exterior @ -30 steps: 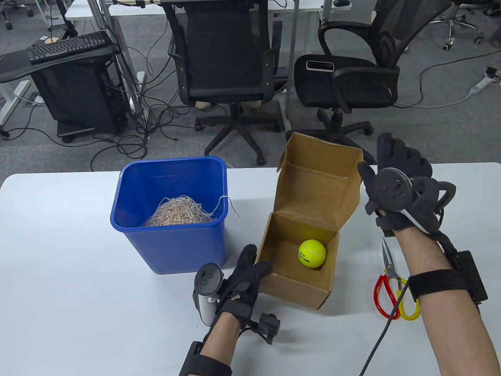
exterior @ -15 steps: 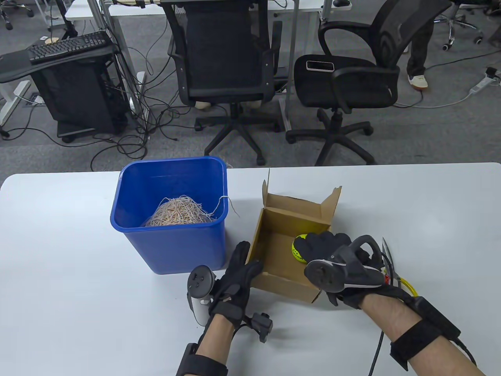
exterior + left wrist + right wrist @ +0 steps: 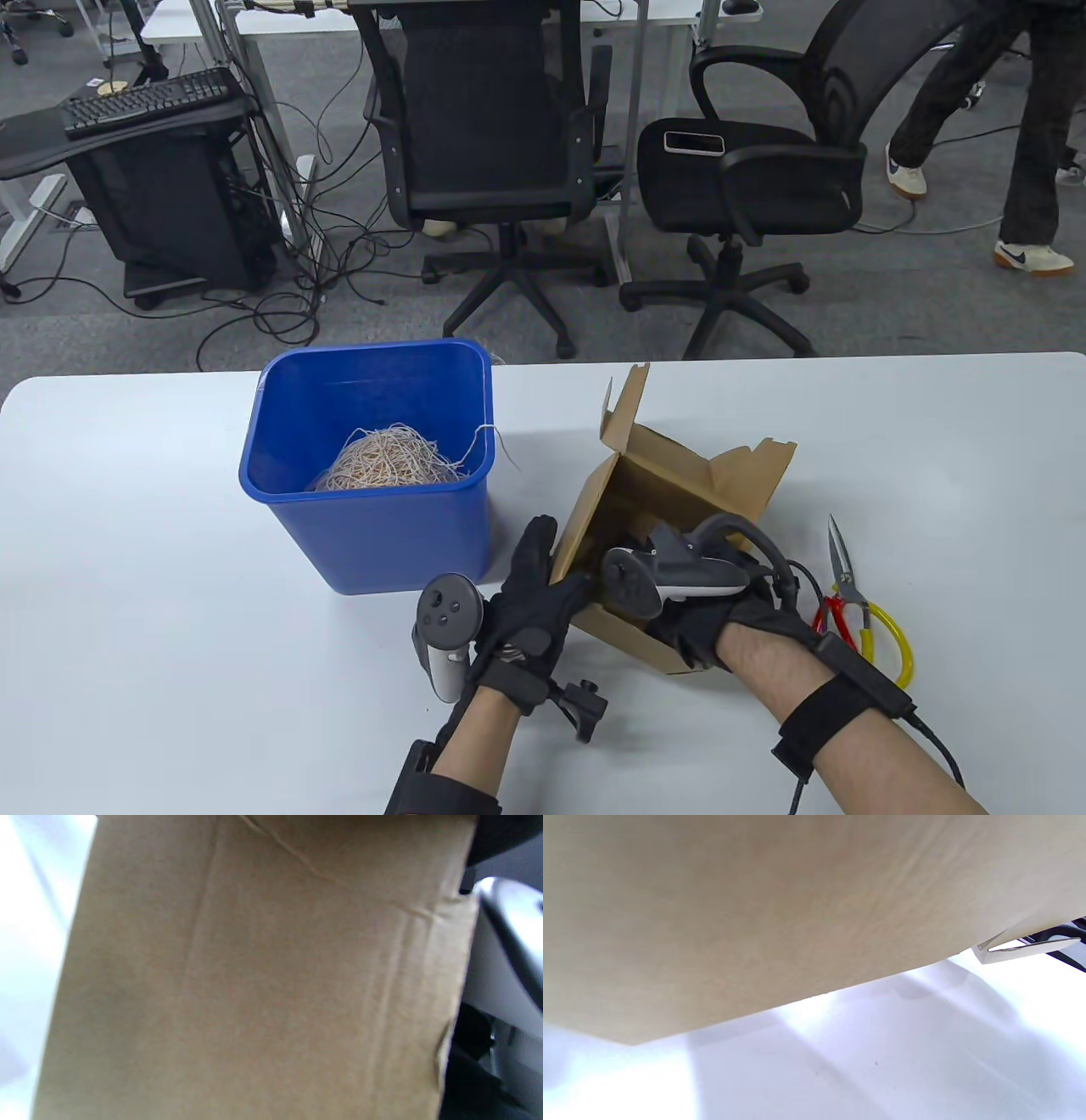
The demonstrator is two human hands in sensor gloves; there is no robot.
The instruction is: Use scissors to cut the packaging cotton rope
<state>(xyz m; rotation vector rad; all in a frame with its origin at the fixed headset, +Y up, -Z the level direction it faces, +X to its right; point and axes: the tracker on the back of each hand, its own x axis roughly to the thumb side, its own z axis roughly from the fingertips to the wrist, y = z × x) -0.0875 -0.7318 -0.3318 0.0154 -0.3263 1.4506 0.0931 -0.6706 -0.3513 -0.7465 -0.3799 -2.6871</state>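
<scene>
Table view: the cardboard box [image 3: 670, 509] is gripped at its left wall by the left hand [image 3: 534, 607]; the right hand [image 3: 704, 624] is buried inside, finger state untold. The rope [image 3: 386, 458] is left in the blue bin [image 3: 365, 518], scissors [image 3: 857, 607] on the desk [image 3: 170, 594]. Wrist views: only cardboard is shown. The tilted box could be tipped by careless pulling.

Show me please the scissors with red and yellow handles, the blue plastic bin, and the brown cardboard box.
scissors with red and yellow handles [image 3: 851, 586]: table view, at the pivot.
blue plastic bin [image 3: 373, 531]: table view, front wall.
brown cardboard box [image 3: 598, 501]: table view, left wall.
</scene>
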